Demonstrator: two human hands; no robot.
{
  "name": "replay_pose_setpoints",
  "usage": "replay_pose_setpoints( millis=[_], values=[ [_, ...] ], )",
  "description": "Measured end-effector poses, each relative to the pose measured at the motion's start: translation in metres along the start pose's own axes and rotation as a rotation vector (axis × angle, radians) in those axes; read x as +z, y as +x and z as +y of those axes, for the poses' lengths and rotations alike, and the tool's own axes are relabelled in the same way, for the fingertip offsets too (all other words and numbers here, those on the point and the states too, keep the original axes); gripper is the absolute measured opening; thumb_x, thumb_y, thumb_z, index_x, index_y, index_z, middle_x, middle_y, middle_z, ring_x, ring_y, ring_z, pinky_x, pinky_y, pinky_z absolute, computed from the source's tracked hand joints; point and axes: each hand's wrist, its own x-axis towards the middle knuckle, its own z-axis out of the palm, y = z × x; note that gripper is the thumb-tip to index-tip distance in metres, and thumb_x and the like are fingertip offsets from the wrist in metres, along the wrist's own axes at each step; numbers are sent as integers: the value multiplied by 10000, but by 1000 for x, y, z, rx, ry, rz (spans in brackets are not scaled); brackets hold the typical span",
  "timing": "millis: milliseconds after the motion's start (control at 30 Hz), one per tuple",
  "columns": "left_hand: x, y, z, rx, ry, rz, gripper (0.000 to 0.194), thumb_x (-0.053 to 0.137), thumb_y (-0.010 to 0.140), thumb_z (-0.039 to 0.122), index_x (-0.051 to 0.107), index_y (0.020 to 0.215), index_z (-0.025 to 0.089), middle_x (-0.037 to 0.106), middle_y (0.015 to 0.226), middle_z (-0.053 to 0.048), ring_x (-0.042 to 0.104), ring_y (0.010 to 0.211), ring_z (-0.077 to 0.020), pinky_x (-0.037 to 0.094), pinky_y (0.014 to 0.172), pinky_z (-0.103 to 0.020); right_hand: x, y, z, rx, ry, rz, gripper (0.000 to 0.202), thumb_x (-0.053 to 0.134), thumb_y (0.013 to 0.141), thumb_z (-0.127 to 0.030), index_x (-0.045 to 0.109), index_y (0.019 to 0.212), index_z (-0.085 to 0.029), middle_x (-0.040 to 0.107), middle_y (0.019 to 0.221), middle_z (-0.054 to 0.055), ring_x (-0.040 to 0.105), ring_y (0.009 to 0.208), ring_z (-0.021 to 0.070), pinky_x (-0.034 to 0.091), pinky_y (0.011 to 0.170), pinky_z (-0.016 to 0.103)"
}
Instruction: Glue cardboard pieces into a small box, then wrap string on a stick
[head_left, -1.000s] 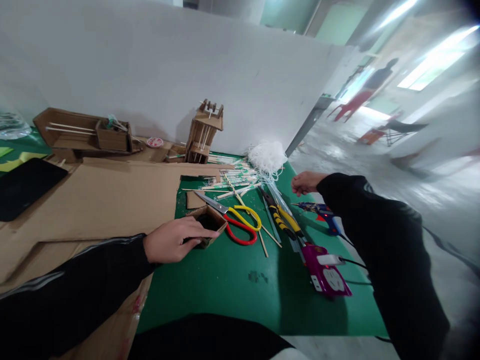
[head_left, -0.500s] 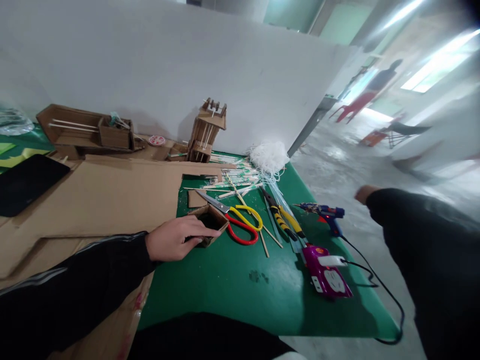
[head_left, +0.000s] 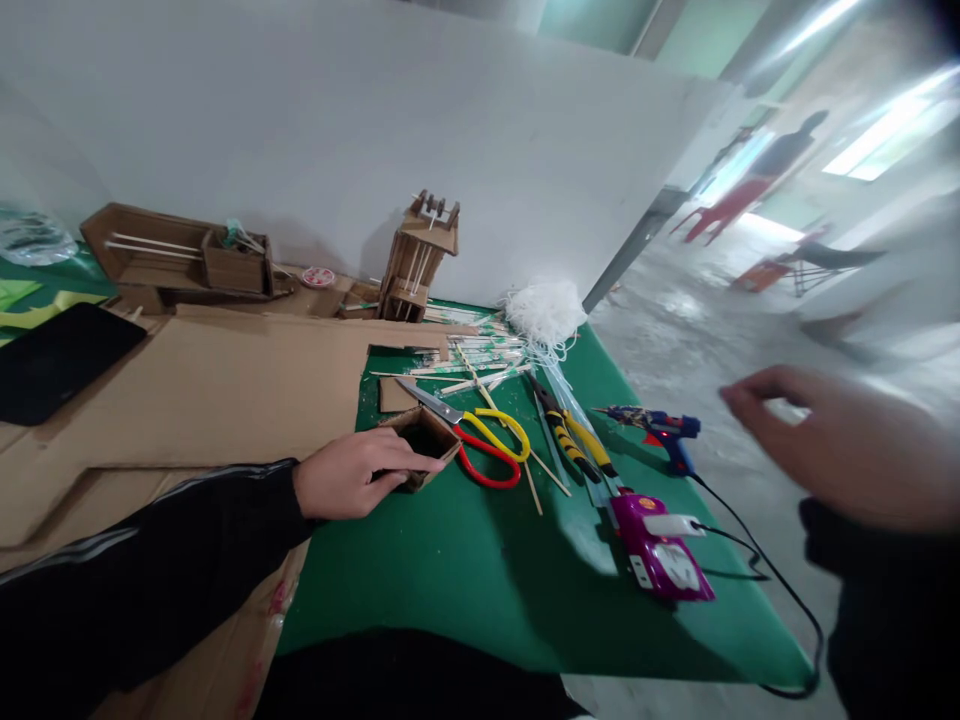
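Note:
My left hand point(head_left: 364, 472) grips the near wall of a small open cardboard box point(head_left: 429, 437), thumb outside and fingers over the rim. Just right of the box lie scissors point(head_left: 487, 440) with one red and one yellow handle, blades slightly apart. My right hand point(head_left: 847, 440) is raised off to the right, beyond the table edge, somewhat blurred. Its thumb and forefinger meet in a pinch; anything between them is too small to make out. Nearest to it on the table is a blue glue gun point(head_left: 660, 425), its cord trailing over the edge.
Yellow-black pliers point(head_left: 566, 435) and a purple power socket point(head_left: 660, 560) lie on the green table point(head_left: 450, 590). Behind are thin sticks point(head_left: 480, 355), a white string heap point(head_left: 544, 312) and cardboard models point(head_left: 420, 255). Cardboard sheets point(head_left: 262, 380) and a black tablet-like slab point(head_left: 67, 360) occupy the left.
My right hand has come further into view and turned, showing its pinched thumb and forefinger. My left hand stays on the box. The view has shifted slightly.

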Motion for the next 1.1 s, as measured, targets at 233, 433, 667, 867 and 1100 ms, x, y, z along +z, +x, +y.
replay_pose_setpoints(
  millis=[233, 433, 667, 867, 1100],
  values=[
    [0, 1, 2, 17, 28, 8, 431, 450, 951, 122, 550, 1337, 286, 676, 1072, -36, 576, 990, -190, 445, 908, -312, -2, -90, -195, -565, 614, -107, 438, 416, 908, -175, 519, 1321, -280, 594, 1315, 52, 610, 1141, 228, 525, 951, 405],
    [-1, 2, 1, 15, 24, -1, 420, 440, 956, 129, 563, 1325, 288, 670, 1096, -40, 577, 1008, -197, 433, 946, -339, 58, -76, -231, -639, 655, -136, 554, 567, 866, -212, 438, 1404, -186, 363, 1514, 136, 418, 1341, 316, 423, 1056, 488],
    [-1, 4, 1, 14, 23, -16, 438, 444, 959, 134, 536, 1352, 306, 669, 1134, -27, 571, 1033, -190, 432, 955, -331, 81, -74, -234, -661, 793, -205, 455, 610, 879, -218, 480, 1315, -200, 641, 1232, 92, 579, 1146, 262, 373, 1076, 504],
    [3, 3, -6, 20, 50, -7, 503, 512, 919, 103, 518, 1363, 340, 667, 1100, -14, 568, 1017, -188, 442, 925, -318, 84, -73, -233, -678, 814, -206, 483, 607, 886, -224, 460, 1344, -182, 633, 1221, 110, 573, 1117, 274, 414, 1018, 486],
    [5, 3, -4, 28, 67, 16, 460, 502, 940, 130, 531, 1356, 324, 676, 1089, -23, 577, 994, -186, 448, 915, -319, 87, -73, -232, -701, 825, -187, 515, 573, 915, -260, 411, 1399, -194, 619, 1235, 119, 570, 1100, 277, 430, 987, 486]
  ],
)
